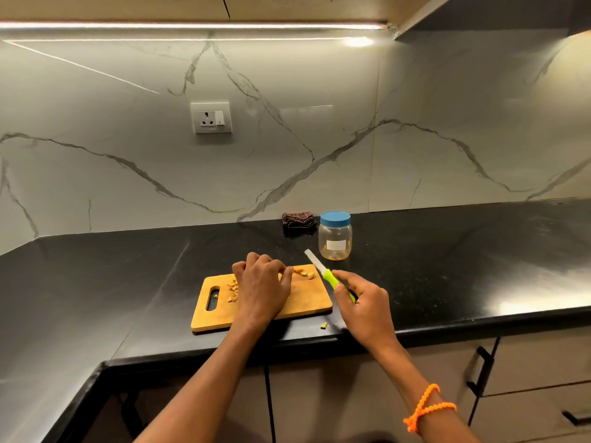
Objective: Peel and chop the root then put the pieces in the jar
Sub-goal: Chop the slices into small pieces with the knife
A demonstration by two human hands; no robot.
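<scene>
Root pieces lie on the cutting board, some beneath my left hand, fingers curled over them. My right hand grasps the knife. At 1 o'clock: the lidded jar.

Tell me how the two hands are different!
The left hand rests on the cutting board, fingers curled over root pieces; the right hand is off the board, gripping a green-handled knife. The right wrist wears an orange band; the left is bare. Both are bare hands.
</scene>
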